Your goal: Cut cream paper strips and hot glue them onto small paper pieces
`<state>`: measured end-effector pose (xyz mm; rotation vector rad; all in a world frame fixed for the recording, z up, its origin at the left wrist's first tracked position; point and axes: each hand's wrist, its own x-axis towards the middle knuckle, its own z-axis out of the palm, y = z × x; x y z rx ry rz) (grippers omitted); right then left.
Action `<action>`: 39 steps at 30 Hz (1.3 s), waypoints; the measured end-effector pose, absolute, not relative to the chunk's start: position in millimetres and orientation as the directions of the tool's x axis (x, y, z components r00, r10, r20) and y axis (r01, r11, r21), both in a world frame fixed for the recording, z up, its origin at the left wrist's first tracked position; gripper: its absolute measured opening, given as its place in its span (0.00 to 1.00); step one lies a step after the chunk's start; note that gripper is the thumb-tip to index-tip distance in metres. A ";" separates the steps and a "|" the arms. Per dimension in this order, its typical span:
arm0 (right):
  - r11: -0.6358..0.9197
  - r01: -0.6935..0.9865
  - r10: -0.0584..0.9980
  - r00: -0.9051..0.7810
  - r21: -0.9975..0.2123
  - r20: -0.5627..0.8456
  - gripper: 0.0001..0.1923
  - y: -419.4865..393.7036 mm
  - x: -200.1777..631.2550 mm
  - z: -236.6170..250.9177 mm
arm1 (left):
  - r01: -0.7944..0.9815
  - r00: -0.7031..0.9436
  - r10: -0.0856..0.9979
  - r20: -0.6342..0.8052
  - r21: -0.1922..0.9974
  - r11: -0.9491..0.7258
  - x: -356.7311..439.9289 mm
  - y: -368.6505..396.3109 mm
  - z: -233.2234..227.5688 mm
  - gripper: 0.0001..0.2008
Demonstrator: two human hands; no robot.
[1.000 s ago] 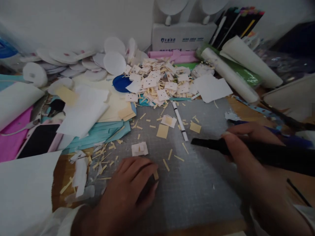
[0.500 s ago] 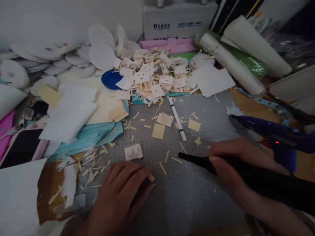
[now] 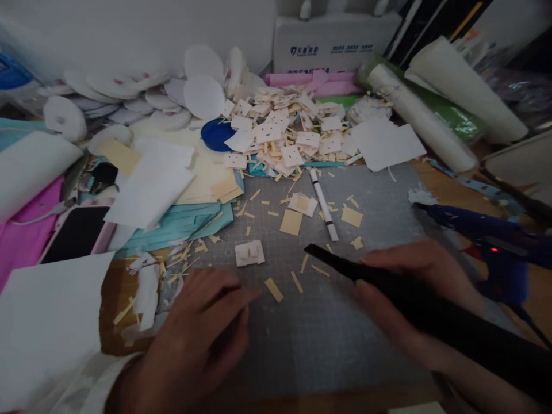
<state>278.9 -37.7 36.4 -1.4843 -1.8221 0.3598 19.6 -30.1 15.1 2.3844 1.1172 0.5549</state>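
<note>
The right hand (image 3: 405, 287) is closed around a long black tool (image 3: 388, 287), with the fingers (image 3: 401, 261) lying over the top of it and the thumb under it. The tool lies low over the gray cutting mat (image 3: 328, 339), and its thin tip points to the left and a little away from the person, ending near some small yellow paper strips (image 3: 297, 282).

The left hand (image 3: 202, 328) rests palm down on the near left part of the mat. Its fingers (image 3: 228, 299) are loosely spread and hold nothing. One yellow strip (image 3: 273, 290) lies just beside the fingertips, not touching them as far as I can see. A small white folded piece (image 3: 250, 253) lies a little farther on the mat.

Behind these, a white pen (image 3: 324, 205) lies on the mat, and a big pile of white squares (image 3: 280, 135) sits at the far edge. A blue glue gun (image 3: 487, 236) lies to the right, on the tabletop (image 3: 435, 187). White paper sheets (image 3: 146, 184) and turquoise paper (image 3: 176, 227) cover the left side.
</note>
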 end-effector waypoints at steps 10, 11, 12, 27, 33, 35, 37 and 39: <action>0.607 0.653 0.786 -0.404 -0.454 0.469 0.15 -50.9 252.0 15.1 | 0.570 0.725 0.680 0.112 0.457 -0.683 14.5 -20.4 9.1 0.19; 0.596 0.661 0.795 -0.405 -0.457 0.452 0.14 -51.4 250.4 14.6 | 0.573 0.728 0.678 0.107 0.450 -0.685 14.2 -20.9 9.5 0.20; 0.587 0.664 0.803 -0.406 -0.463 0.436 0.14 -51.7 249.1 14.2 | 0.576 0.731 0.675 0.100 0.441 -0.688 14.3 -21.2 9.9 0.21; 0.570 0.660 0.820 -0.424 -0.488 0.384 0.15 -51.2 244.6 9.1 | 0.591 0.741 0.665 0.090 0.383 -0.710 20.8 -18.9 8.6 0.15; 0.591 0.687 0.806 -0.484 -0.422 0.341 0.07 -45.3 238.4 16.9 | 0.589 0.735 0.671 0.097 0.396 -0.704 20.2 -18.9 9.7 0.14; 0.605 0.700 0.796 -0.521 -0.380 0.306 0.11 -43.4 236.5 19.6 | 0.595 0.731 0.675 0.101 0.391 -0.702 20.3 -19.3 10.1 0.14; 0.626 0.709 0.779 -0.549 -0.324 0.304 0.14 -41.9 235.8 21.1 | 0.600 0.729 0.676 0.108 0.374 -0.707 20.6 -19.9 10.1 0.14; 0.659 0.700 0.750 -0.587 -0.275 0.305 0.14 -40.9 236.2 21.3 | 0.600 0.729 0.673 0.127 0.355 -0.717 20.8 -20.4 10.0 0.14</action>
